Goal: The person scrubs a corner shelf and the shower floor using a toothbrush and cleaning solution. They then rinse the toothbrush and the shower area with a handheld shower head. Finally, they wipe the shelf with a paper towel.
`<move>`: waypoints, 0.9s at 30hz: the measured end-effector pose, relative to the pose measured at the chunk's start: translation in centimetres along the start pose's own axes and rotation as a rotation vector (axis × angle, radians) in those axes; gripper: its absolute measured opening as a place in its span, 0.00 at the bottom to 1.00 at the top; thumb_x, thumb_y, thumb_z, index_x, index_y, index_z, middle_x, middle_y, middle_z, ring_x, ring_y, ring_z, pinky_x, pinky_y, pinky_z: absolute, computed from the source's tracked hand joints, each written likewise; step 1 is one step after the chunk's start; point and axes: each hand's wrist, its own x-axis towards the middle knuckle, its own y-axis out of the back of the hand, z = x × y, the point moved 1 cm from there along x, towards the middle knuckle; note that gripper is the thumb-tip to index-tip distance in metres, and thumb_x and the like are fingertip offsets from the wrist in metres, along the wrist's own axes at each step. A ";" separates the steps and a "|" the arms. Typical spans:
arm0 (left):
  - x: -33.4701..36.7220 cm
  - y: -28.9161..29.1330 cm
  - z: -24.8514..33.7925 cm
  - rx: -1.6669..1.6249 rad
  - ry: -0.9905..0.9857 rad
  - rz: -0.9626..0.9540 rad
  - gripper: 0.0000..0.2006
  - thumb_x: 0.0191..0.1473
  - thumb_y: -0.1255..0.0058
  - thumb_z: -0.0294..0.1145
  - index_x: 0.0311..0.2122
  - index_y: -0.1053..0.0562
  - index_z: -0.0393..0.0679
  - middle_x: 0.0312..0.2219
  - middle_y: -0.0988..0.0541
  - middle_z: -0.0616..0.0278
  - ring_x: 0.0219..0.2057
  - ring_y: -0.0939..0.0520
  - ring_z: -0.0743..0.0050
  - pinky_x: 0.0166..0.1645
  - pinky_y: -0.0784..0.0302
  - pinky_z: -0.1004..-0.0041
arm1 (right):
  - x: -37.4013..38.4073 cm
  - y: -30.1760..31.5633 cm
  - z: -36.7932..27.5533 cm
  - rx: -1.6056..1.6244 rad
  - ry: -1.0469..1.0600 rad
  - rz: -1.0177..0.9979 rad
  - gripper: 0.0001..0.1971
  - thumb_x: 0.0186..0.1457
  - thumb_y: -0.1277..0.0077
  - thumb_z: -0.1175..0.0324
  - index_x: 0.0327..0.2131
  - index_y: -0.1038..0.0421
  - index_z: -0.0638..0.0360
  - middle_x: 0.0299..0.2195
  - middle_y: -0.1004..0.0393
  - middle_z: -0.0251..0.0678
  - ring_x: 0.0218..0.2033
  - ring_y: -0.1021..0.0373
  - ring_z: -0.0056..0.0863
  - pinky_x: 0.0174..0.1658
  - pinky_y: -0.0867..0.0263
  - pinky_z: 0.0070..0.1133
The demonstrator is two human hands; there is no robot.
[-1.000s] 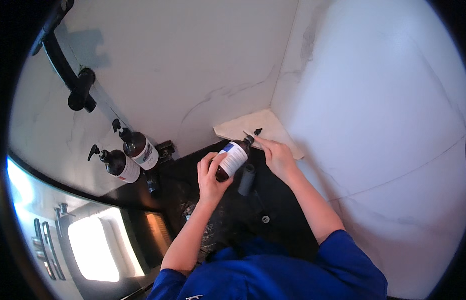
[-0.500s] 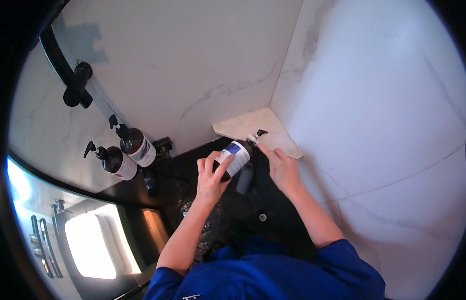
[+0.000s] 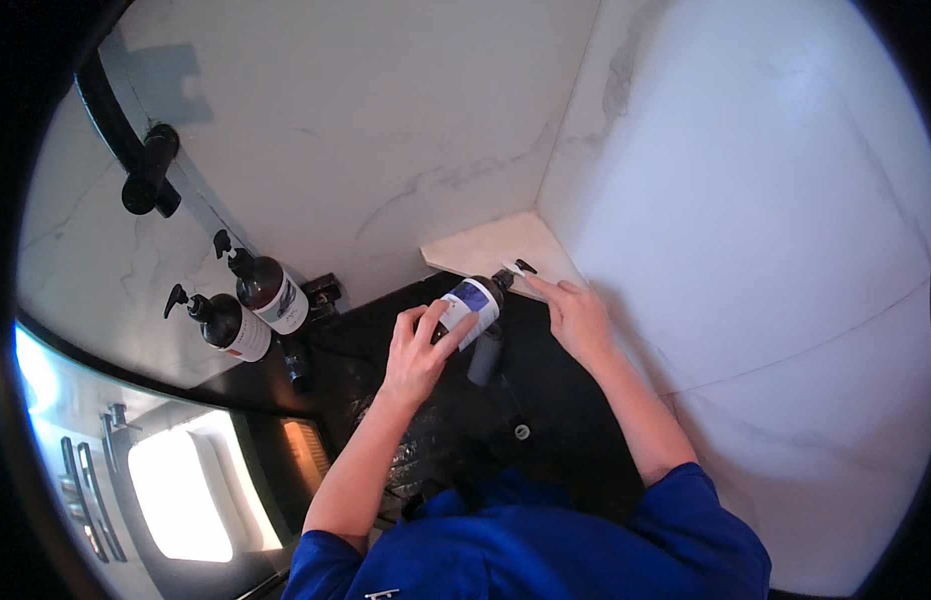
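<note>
My left hand [image 3: 417, 352] is wrapped round the body of a dark pump bottle [image 3: 474, 300] with a white and purple label. The bottle is tilted, its neck pointing up and to the right. At its top end the black pump head [image 3: 526, 266] sticks out. My right hand [image 3: 577, 318] is at the pump, index finger reaching to its neck and the other fingers curled. A small white piece [image 3: 512, 268] shows between that fingertip and the neck; whether it is held or part of the pump I cannot tell.
A pale corner shelf [image 3: 465, 250] sits just beyond the bottle. Two more dark pump bottles [image 3: 273, 295] [image 3: 235, 328] stand at the left, near a black wall pipe [image 3: 150, 170]. Below my hands lies a grey cylinder [image 3: 485, 356]. Marbled walls [image 3: 765, 250] close the corner.
My right hand has shifted slightly right and up along the pump, and the white piece looks smaller. My left hand keeps its grip on the bottle, which has barely moved.
</note>
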 end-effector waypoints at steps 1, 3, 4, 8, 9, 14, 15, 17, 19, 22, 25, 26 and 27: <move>0.2 -0.2 -0.1 0.029 -0.017 0.010 0.49 0.21 0.31 0.16 0.57 0.26 0.63 0.55 0.32 0.59 0.48 0.29 0.51 0.52 0.25 0.60 | -0.1 0.4 -0.1 0.016 -0.006 -0.014 0.22 0.59 0.51 0.76 0.56 0.25 0.43 0.31 0.24 0.47 0.28 0.26 0.51 0.33 0.28 0.39; 0.7 -0.1 -0.2 -0.008 0.012 -0.007 0.48 0.22 0.31 0.16 0.57 0.26 0.63 0.54 0.31 0.59 0.48 0.29 0.51 0.52 0.25 0.60 | -0.3 0.1 0.1 0.062 0.046 -0.013 0.23 0.58 0.51 0.76 0.56 0.25 0.43 0.30 0.24 0.43 0.27 0.25 0.47 0.32 0.27 0.37; 0.8 0.2 0.0 -0.030 0.023 -0.020 0.47 0.22 0.32 0.16 0.57 0.26 0.63 0.54 0.31 0.59 0.47 0.29 0.51 0.52 0.25 0.61 | -0.3 -0.2 0.6 -0.027 0.034 -0.006 0.24 0.58 0.51 0.75 0.56 0.25 0.43 0.30 0.24 0.42 0.27 0.25 0.46 0.32 0.27 0.37; 0.5 0.4 0.5 0.004 -0.006 0.008 0.44 0.26 0.33 0.17 0.56 0.25 0.64 0.52 0.30 0.59 0.46 0.27 0.52 0.51 0.24 0.62 | 0.1 0.0 0.9 -0.274 0.000 0.003 0.24 0.56 0.49 0.75 0.56 0.25 0.45 0.29 0.25 0.38 0.26 0.24 0.41 0.30 0.27 0.35; 0.6 0.5 0.5 0.019 -0.024 0.008 0.43 0.27 0.33 0.18 0.56 0.25 0.64 0.52 0.30 0.59 0.46 0.27 0.52 0.51 0.24 0.62 | 0.7 0.5 0.6 -0.307 -0.028 0.006 0.24 0.55 0.50 0.75 0.56 0.25 0.46 0.29 0.25 0.39 0.26 0.24 0.41 0.30 0.27 0.35; 1.4 0.7 0.6 0.081 -0.100 0.015 0.31 0.43 0.43 0.25 0.56 0.25 0.64 0.51 0.29 0.59 0.43 0.26 0.55 0.48 0.23 0.62 | 1.0 0.7 1.1 -0.245 -0.007 0.024 0.25 0.54 0.50 0.76 0.56 0.25 0.45 0.30 0.25 0.39 0.27 0.24 0.43 0.31 0.26 0.36; 1.4 0.7 0.7 0.077 -0.107 0.016 0.33 0.41 0.41 0.24 0.56 0.25 0.64 0.51 0.29 0.59 0.44 0.26 0.55 0.49 0.23 0.62 | 0.3 0.6 1.4 -0.247 -0.026 0.022 0.25 0.54 0.50 0.76 0.56 0.25 0.44 0.30 0.25 0.39 0.27 0.24 0.44 0.31 0.26 0.36; 1.2 0.5 0.8 0.079 -0.105 0.018 0.36 0.36 0.37 0.22 0.56 0.24 0.64 0.52 0.30 0.59 0.46 0.26 0.55 0.51 0.24 0.62 | -0.1 0.7 1.4 -0.242 -0.047 0.022 0.25 0.54 0.49 0.76 0.56 0.25 0.44 0.30 0.25 0.39 0.27 0.24 0.44 0.31 0.26 0.36; 1.4 0.7 0.8 0.069 -0.099 0.011 0.37 0.35 0.36 0.21 0.56 0.24 0.65 0.52 0.30 0.59 0.47 0.26 0.54 0.51 0.24 0.62 | -0.5 1.4 1.2 -0.236 -0.079 0.035 0.25 0.54 0.49 0.75 0.56 0.25 0.43 0.30 0.25 0.40 0.27 0.25 0.44 0.32 0.26 0.37; 1.4 0.9 1.2 0.022 -0.055 -0.021 0.41 0.31 0.34 0.19 0.56 0.25 0.65 0.52 0.31 0.59 0.47 0.27 0.52 0.51 0.24 0.61 | -0.4 0.1 1.6 -0.183 -0.013 0.070 0.25 0.55 0.49 0.75 0.56 0.25 0.42 0.29 0.26 0.39 0.27 0.25 0.43 0.31 0.27 0.36; 1.9 1.6 1.4 -0.073 0.032 -0.058 0.44 0.27 0.32 0.17 0.56 0.26 0.64 0.53 0.31 0.58 0.46 0.29 0.51 0.51 0.24 0.60 | -2.7 0.1 1.5 -0.168 -0.070 0.083 0.25 0.56 0.50 0.75 0.56 0.25 0.41 0.29 0.26 0.39 0.26 0.25 0.43 0.30 0.27 0.36; 2.0 1.8 1.5 -0.116 0.068 -0.072 0.45 0.25 0.31 0.17 0.56 0.26 0.64 0.53 0.32 0.58 0.46 0.29 0.50 0.51 0.24 0.59 | -2.8 0.3 1.6 -0.186 -0.070 0.076 0.25 0.56 0.50 0.75 0.57 0.25 0.41 0.29 0.26 0.39 0.26 0.25 0.43 0.30 0.27 0.35; 2.2 1.9 1.5 -0.129 0.082 -0.061 0.45 0.25 0.31 0.17 0.56 0.26 0.63 0.53 0.32 0.58 0.46 0.29 0.50 0.51 0.24 0.58 | -2.8 0.7 1.6 -0.204 -0.069 0.070 0.25 0.56 0.50 0.75 0.57 0.25 0.40 0.29 0.26 0.39 0.26 0.25 0.43 0.30 0.27 0.35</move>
